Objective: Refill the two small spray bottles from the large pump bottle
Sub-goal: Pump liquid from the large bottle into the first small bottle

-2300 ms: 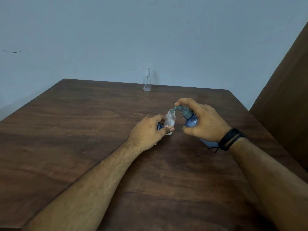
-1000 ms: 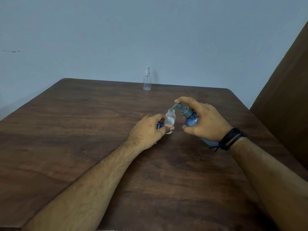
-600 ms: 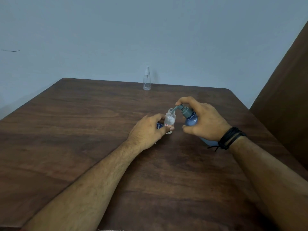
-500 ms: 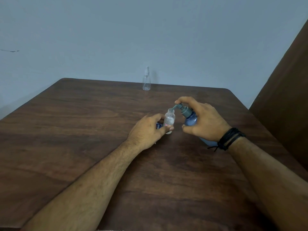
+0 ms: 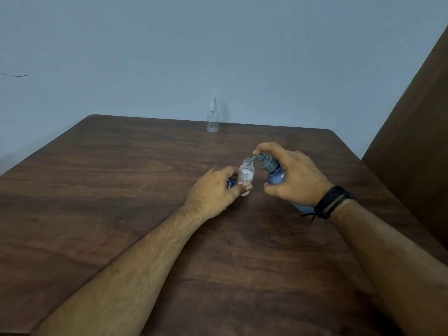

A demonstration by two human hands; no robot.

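Observation:
My left hand point(image 5: 213, 190) grips a small clear spray bottle point(image 5: 246, 174) with its cap off, standing near the table's middle. My right hand point(image 5: 295, 178) is wrapped around the large blue pump bottle point(image 5: 275, 175), tilted left, with a finger on the grey pump head point(image 5: 265, 161). The pump's spout points into the small bottle's open neck. A blue piece point(image 5: 230, 183) shows under my left fingers; what it is I cannot tell. A second small clear spray bottle point(image 5: 212, 116) with its sprayer on stands upright at the table's far edge.
The dark wooden table point(image 5: 121, 190) ends at a pale wall behind. A brown wooden panel point(image 5: 417, 141) rises at the right, close to the table's right edge.
The pump head has dipped and risen slightly under my right finger. Both hands and both bottles stay in the same place.

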